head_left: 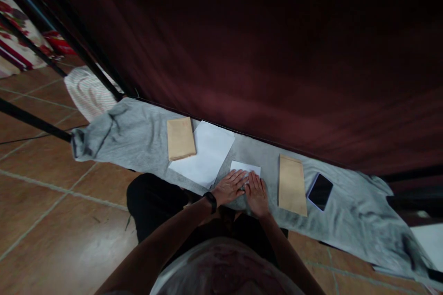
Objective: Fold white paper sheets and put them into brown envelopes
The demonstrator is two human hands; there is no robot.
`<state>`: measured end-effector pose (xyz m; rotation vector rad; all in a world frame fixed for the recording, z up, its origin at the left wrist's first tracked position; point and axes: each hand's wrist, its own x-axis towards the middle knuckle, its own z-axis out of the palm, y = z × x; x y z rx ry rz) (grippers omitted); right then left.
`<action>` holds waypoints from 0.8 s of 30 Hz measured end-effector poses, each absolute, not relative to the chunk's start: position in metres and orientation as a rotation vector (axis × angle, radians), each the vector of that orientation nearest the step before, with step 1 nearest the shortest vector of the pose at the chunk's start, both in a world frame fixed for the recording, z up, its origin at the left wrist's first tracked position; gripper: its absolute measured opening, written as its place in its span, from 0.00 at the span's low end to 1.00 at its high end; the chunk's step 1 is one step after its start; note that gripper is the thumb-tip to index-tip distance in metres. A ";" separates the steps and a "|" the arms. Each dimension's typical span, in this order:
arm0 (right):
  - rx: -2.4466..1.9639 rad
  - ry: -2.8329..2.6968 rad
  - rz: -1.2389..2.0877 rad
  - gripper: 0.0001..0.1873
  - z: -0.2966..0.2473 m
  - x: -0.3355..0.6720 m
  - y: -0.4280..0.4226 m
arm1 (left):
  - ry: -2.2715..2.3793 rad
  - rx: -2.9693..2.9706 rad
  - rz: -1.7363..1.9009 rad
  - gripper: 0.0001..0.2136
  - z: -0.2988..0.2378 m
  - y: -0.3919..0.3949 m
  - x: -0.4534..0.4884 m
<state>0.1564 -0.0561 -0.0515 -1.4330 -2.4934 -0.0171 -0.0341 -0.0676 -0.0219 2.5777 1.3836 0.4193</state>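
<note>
Both my hands press on a small folded piece of white paper (246,166) that lies on a grey cloth. My left hand (230,187), with a dark band on its wrist, lies flat over the paper's left part, its fingers stretched out. Beside it, my right hand (256,194) rests flat on the right part, fingertips close to those of the left. The hands cover the paper's near part. Left of them are loose white sheets (212,152), partly under a stack of brown envelopes (181,138). To the right lies another brown envelope (292,186).
A phone (320,191) lies face up at the right on the grey cloth (138,124), which covers a long narrow surface. Behind it hangs a dark red curtain (221,64). Black metal bars (38,122) stand at the left, above the tiled floor (62,212).
</note>
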 end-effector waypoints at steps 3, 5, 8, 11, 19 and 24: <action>-1.478 -2.431 -0.015 0.29 -0.057 0.160 -0.059 | 1.408 2.589 0.423 0.27 -0.021 -0.069 -0.035; -1.515 -2.390 -0.024 0.30 -0.060 0.163 -0.059 | 1.439 2.592 0.414 0.27 -0.022 -0.071 -0.036; -1.576 -2.335 -0.044 0.31 -0.063 0.168 -0.061 | 1.509 2.579 0.418 0.30 -0.024 -0.075 -0.041; -1.604 -2.300 -0.059 0.32 -0.065 0.172 -0.063 | 1.570 2.560 0.473 0.31 -0.030 -0.080 -0.045; -1.606 -2.229 -0.066 0.33 -0.069 0.183 -0.072 | 1.681 2.502 0.583 0.31 -0.042 -0.087 -0.048; -1.577 -2.225 -0.040 0.32 -0.060 0.178 -0.072 | 1.704 2.503 0.566 0.30 -0.041 -0.088 -0.047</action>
